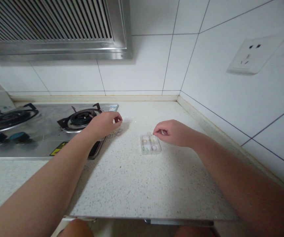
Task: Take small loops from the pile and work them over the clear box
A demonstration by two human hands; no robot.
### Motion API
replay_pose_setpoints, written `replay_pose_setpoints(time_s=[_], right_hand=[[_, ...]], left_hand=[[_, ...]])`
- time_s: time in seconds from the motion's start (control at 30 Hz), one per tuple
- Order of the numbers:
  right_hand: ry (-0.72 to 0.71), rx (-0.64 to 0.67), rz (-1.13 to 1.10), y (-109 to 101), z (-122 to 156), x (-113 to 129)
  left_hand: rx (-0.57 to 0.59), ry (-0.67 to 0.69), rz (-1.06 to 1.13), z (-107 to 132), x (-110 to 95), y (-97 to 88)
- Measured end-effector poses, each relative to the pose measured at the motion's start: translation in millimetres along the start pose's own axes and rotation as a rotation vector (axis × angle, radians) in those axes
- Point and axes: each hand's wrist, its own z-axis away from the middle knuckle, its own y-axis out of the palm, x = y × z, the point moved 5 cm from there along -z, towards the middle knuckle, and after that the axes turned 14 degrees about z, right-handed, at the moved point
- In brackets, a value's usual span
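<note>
A small clear plastic box (150, 144) with compartments lies on the speckled countertop (142, 184); small coloured rings show inside it. My right hand (172, 132) hovers at the box's far right corner, fingers pinched together on something too small to name. My left hand (105, 123) is curled above a few loose small rings (115, 133) lying on the counter beside the stove, fingertips drawn together just over them.
A steel gas stove (33, 138) with two burners sits at the left, its edge under my left wrist. A range hood (55, 29) hangs above. White tiled walls meet at the back right corner, with a wall socket (251, 54) on the right wall.
</note>
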Motion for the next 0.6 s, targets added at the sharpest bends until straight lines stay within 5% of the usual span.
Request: replay_pose_setpoints(time_s=[0.27, 0.6], right_hand=[[-0.003, 0.019, 0.08, 2.9, 1.2, -2.6], [-0.02, 0.037, 0.117, 3.5, 1.4, -2.3]], left_hand=[[0.148, -0.165, -0.186, -1.2, 36.7, -0.8], [0.254, -0.242, -0.227, 1.0, 42.2, 8.0]])
